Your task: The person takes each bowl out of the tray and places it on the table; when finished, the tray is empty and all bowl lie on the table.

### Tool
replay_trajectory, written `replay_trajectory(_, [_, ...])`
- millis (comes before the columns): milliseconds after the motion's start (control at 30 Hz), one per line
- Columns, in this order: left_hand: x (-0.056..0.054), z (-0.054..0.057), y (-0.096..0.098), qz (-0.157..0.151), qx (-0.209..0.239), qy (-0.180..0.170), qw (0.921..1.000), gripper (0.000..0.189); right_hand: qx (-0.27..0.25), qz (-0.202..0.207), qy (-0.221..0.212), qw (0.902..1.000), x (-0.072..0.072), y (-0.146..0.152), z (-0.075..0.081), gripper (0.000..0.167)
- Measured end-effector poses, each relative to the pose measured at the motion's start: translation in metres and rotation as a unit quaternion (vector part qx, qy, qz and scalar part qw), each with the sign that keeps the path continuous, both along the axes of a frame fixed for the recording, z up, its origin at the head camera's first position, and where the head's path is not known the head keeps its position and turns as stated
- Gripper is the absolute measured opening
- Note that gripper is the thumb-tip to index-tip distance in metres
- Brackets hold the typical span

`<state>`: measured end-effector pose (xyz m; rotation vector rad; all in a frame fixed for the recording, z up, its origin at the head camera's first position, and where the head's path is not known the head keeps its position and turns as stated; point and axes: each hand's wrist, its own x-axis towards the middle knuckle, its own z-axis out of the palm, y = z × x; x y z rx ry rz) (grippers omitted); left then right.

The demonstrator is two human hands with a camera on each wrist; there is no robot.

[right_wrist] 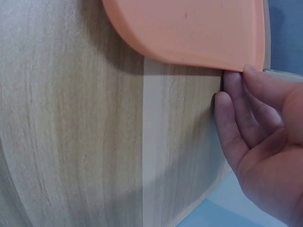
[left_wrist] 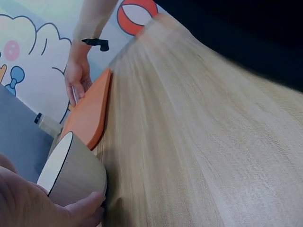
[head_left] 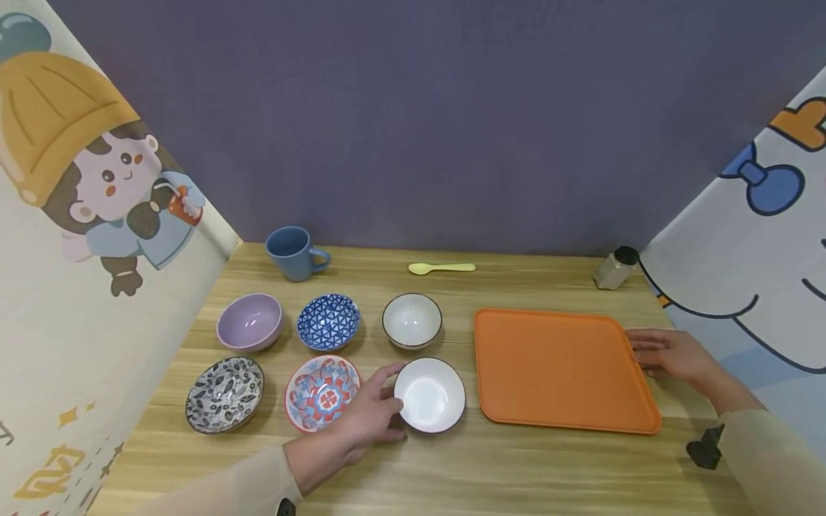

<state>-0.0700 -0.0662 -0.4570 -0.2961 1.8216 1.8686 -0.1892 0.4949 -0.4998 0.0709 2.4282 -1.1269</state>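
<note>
My left hand (head_left: 369, 416) is at the left side of a white bowl with a dark rim (head_left: 429, 395), its fingers against the outer wall. In the left wrist view, that bowl (left_wrist: 78, 177) stands on the table beside the fingers. On the other side, my right hand (head_left: 674, 356) pinches the right edge of an orange tray (head_left: 561, 373). The right wrist view shows the thumb (right_wrist: 258, 78) on the tray's rim (right_wrist: 189, 59) and a finger beneath it. The tray lies flat with nothing on it.
Behind the near white bowl is another white bowl (head_left: 411, 320). Leftward are red-blue (head_left: 323, 394), blue-patterned (head_left: 328, 322), purple (head_left: 250, 322) and black-and-white (head_left: 224, 395) bowls. A blue mug (head_left: 292, 254), yellow spoon (head_left: 442, 269) and black-lidded jar (head_left: 616, 269) stand or lie along the back.
</note>
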Motion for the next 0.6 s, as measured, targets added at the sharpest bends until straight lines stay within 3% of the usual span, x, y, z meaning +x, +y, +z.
replay_trajectory(233, [-0.002,0.001,0.0,-0.002,-0.02,0.011,0.9997,0.068,0.016,0.007,-0.002,0.9998,0.001,-0.004,0.003,0.068])
replay_trajectory(333, [-0.003,0.0,-0.002,-0.004,-0.026,0.014,0.9995,0.068,0.054,0.026,0.019,0.9981,0.0,-0.007,0.008,0.07])
replay_trajectory(500, [-0.004,0.004,-0.004,-0.005,-0.027,0.016,0.9995,0.072,0.147,0.07,0.077,0.9835,0.001,-0.018,0.022,0.072])
replay_trajectory(600, [-0.006,0.011,-0.009,-0.027,-0.067,0.038,0.9967,0.072,0.169,0.082,0.107,0.9764,0.002,-0.031,0.032,0.069])
